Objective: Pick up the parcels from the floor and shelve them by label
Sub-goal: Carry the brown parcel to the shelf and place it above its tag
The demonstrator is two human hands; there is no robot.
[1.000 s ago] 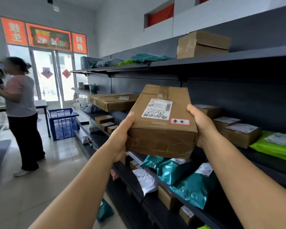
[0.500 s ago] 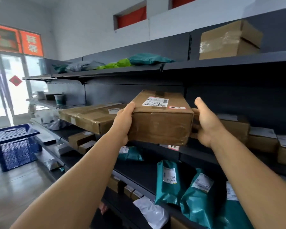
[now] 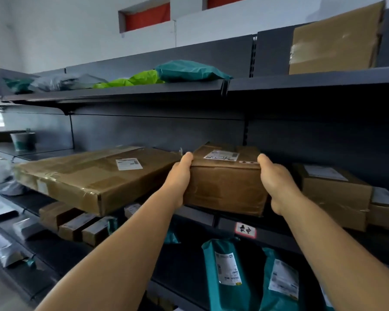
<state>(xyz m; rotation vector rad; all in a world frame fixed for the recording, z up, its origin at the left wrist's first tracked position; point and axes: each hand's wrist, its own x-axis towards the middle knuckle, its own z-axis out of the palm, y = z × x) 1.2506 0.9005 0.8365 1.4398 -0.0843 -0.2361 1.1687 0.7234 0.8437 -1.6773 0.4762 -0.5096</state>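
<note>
A brown cardboard parcel (image 3: 225, 185) with a white shipping label and a small red-edged tag on top rests on the dark middle shelf (image 3: 198, 215), its front overhanging the edge. My left hand (image 3: 177, 180) grips its left side and my right hand (image 3: 276, 182) grips its right side. A red-edged label (image 3: 245, 230) with dark characters is stuck on the shelf's front edge just below the parcel.
A large flat box (image 3: 94, 176) lies to the left of the parcel, smaller boxes (image 3: 335, 189) to the right. Teal mailer bags (image 3: 227, 272) stand on the shelf below. On the top shelf are teal and green bags (image 3: 189, 70) and a box (image 3: 335, 39).
I have moved closer to the shelf, and the parcel has gone from held in the air, tilted toward me, to lying flat on the middle shelf between the other boxes.
</note>
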